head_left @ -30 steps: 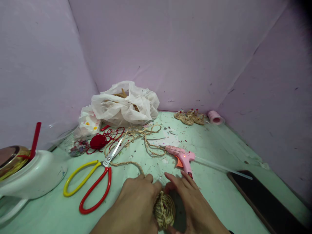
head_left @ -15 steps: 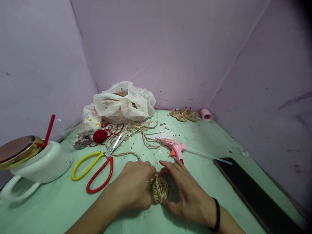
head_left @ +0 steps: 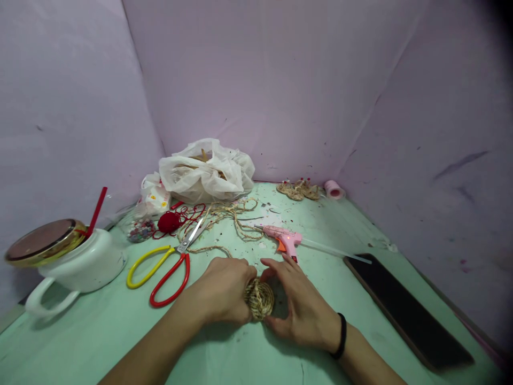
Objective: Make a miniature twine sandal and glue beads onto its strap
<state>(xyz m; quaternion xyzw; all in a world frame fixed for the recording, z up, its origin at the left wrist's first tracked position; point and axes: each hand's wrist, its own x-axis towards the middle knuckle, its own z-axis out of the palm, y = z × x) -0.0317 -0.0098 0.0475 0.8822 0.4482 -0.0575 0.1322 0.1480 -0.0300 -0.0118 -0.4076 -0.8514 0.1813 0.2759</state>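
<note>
A small round coil of braided straw cord [head_left: 261, 300] stands between my hands, low in the middle of the head view. My left hand [head_left: 226, 291] is closed on the coil's left side, its fingers curled and partly hidden. Curved round the right side, my right hand [head_left: 302, 305] has its thumb at the near edge and its index finger at the far edge, gripping the coil between them. A strand of straw cord [head_left: 210, 248] runs from behind my left hand back to a loose tangle. A black band circles my right wrist.
Yellow-and-red-handled scissors [head_left: 180, 262] lie open at left, near a white mug [head_left: 90, 262] with a gold-rimmed lid. Beyond are red yarn [head_left: 168, 222] and a white plastic bag [head_left: 206, 171]. A pink glue gun [head_left: 284, 238] and a black phone [head_left: 404, 310] lie at right.
The camera view has shifted slightly, so the surroundings sit differently in the picture. Both hands keep nearly the same hold round the straw coil.
</note>
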